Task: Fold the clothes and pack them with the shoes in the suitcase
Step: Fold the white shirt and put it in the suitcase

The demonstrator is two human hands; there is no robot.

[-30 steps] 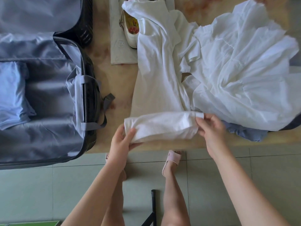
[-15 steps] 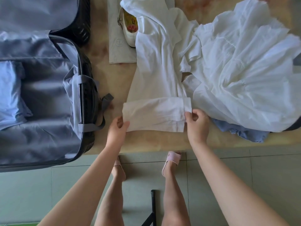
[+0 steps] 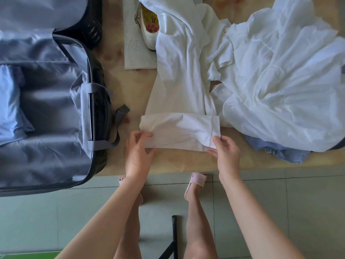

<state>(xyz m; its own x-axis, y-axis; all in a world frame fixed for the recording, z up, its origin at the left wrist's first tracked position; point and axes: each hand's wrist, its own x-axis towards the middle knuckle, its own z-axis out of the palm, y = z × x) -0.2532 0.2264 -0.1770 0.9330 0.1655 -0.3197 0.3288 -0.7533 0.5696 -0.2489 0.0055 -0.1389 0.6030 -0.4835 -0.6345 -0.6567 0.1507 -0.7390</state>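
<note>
A long white cotton garment (image 3: pixel 179 81) lies stretched along the beige table (image 3: pixel 177 161), its near end doubled back into a flat fold. The left hand (image 3: pixel 137 156) pinches the fold's 9 o'clock corner between thumb and curled fingers (image 3: pixel 144 135); the right hand (image 3: pixel 226 156) pinches the 3 o'clock corner likewise. At 9 o'clock the open grey-lined suitcase (image 3: pixel 56 118) holds a folded light-blue garment (image 3: pixel 9 103). At 12 o'clock sits a white shoe with a floral insole (image 3: pixel 149 25), apparently on a pale cloth bag (image 3: pixel 134 53). A crumpled white dress (image 3: pixel 280 81) fills 2 o'clock.
</note>
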